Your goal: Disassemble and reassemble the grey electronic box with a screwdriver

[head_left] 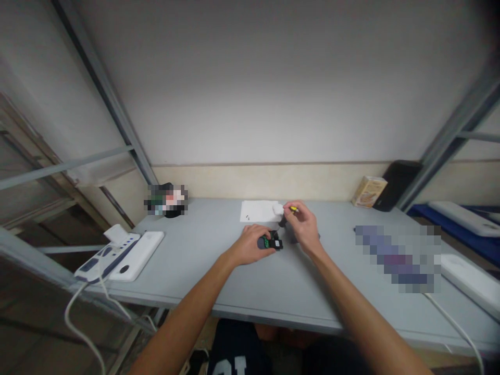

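Note:
Near the middle of the grey table (pixel 187 276), my left hand (pixel 253 245) grips a small black device (pixel 276 244) with a green circuit board showing in it. The device lies low against the tabletop. My right hand (pixel 302 224) is closed on a screwdriver (pixel 292 209) with a yellow and black handle, its tip pointing down and left toward the device. Whether the tip touches the device is too small to tell. Behind the hands lies a white sheet of paper (pixel 258 211) with several tiny dark pieces (pixel 247 217) on it.
A power strip (pixel 105 258) and a white power bank (pixel 138 255) with cables lie at the left. Blurred objects sit at the back left and right. A yellow box (pixel 369 191) and a black case (pixel 398 185) stand at the back right, near a white device (pixel 471 281).

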A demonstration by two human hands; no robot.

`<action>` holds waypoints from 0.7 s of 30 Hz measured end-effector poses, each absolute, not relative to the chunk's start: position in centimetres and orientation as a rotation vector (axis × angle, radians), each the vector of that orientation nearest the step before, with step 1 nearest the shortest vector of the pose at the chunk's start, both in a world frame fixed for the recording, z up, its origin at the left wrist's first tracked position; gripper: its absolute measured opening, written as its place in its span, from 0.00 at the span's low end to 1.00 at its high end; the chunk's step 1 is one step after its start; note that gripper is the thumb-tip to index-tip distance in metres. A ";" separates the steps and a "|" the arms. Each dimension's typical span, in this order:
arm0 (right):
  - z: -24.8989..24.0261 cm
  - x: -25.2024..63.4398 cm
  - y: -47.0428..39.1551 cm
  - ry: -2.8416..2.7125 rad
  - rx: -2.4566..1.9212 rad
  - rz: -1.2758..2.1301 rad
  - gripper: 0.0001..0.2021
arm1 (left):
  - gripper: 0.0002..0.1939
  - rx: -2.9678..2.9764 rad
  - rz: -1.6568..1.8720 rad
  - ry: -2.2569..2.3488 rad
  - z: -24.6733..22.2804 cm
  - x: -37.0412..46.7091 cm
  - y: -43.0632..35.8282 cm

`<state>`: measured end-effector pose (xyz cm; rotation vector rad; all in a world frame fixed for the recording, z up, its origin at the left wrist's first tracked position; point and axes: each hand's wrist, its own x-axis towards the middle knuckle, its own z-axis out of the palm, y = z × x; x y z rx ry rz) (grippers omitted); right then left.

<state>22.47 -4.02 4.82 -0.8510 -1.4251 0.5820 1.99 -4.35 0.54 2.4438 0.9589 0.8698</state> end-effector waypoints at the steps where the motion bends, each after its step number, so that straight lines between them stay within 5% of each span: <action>1: 4.9 22.5 -4.0 -1.432 -0.855 0.576 0.10 | 0.15 2.443 0.868 0.959 0.5 2.0 -4.3; 21: 5.3 23.1 -4.0 -1.489 -0.805 0.687 0.11 | 0.17 2.455 0.769 0.936 1.0 1.7 -3.6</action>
